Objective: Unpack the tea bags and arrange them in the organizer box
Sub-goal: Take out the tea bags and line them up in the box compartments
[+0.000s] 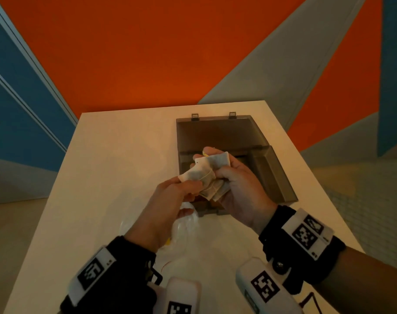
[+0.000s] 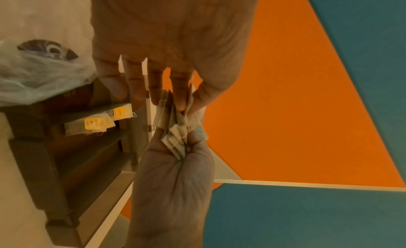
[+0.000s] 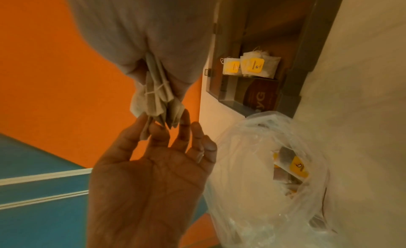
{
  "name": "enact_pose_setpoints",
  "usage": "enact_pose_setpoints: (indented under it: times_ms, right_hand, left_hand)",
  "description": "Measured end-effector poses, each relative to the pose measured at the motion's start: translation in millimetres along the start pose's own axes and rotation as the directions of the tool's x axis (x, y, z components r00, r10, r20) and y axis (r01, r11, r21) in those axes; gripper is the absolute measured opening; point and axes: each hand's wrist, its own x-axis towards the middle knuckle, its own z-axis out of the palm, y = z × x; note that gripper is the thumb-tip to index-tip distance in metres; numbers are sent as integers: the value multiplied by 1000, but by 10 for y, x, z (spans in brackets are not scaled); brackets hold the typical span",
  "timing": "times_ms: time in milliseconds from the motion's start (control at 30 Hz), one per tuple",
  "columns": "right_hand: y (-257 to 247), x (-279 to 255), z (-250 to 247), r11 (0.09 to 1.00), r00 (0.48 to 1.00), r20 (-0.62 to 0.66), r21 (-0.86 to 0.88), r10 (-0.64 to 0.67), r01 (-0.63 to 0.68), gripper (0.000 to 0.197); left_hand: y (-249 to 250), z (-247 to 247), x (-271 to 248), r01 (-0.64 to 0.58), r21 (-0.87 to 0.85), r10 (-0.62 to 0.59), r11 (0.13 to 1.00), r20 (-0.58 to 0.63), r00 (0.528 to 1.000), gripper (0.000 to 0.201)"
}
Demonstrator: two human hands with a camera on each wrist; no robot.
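My left hand (image 1: 188,189) grips a bunch of tea bags (image 1: 210,177) above the front of the grey organizer box (image 1: 272,173). My right hand (image 1: 215,166) pinches one bag of that bunch (image 3: 157,95) between thumb and forefinger, its other fingers spread. The box stands with its lid folded back. In the left wrist view, two tea bags with yellow tags (image 2: 94,125) lie in one of its compartments; a brown packet (image 3: 259,95) fills the compartment beside them. A clear plastic bag (image 3: 252,173) with more tea bags (image 3: 292,165) lies on the table just in front of the box.
The white table (image 1: 125,155) is small, with edges close on the left, right and far sides. Orange, blue and grey walls stand behind it. The plastic bag (image 1: 186,225) lies under my left wrist.
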Motion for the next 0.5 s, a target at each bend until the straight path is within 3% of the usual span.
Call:
enact_pose_setpoints:
  times_ms: [233,433,500]
  right_hand:
    - [35,-29,-25,998,998,9,-3,-65,65,40]
    - [36,-12,-78,998,998,-3,8,-62,62,37]
    - [36,-6,-79,998,998,-13,13,-67,67,37]
  left_hand:
    - [33,26,57,43,-76,-38,996,70,997,30]
    - [44,72,62,-58,-117,52,991,-56,997,39]
    - [47,70,71,-86,-99,80,991,-64,995,32]
